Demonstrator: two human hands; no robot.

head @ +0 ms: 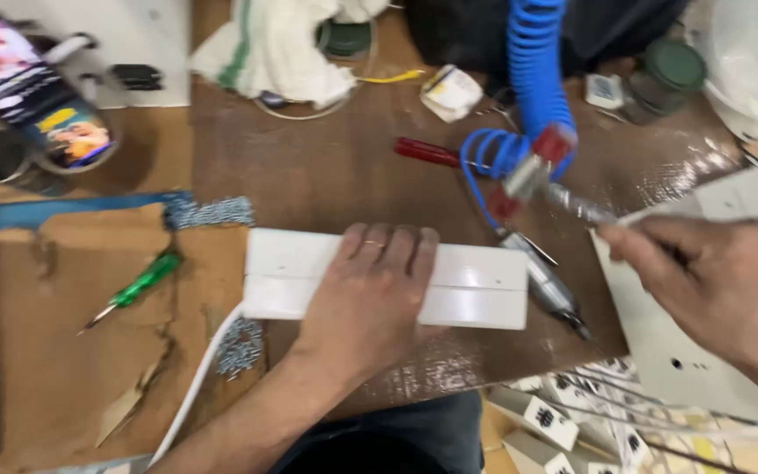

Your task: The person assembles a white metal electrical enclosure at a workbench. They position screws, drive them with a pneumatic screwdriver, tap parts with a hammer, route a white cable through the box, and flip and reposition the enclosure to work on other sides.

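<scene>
Left hand (377, 294) flat, fingers spread, pressing white plastic box (475, 285) on tabletop (335, 167); looks light, stiff, slippery. Right hand (712, 281) closed on air screwdriver (547, 285).

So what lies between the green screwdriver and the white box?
In the head view, only torn cardboard lies between the green screwdriver and the white box; the left hand rests on the box.

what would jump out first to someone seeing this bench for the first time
The left hand pressed flat on a long white box at the centre of the brown bench. Just right of it, the right hand reaches toward a tool on a coiled blue air hose.
</scene>
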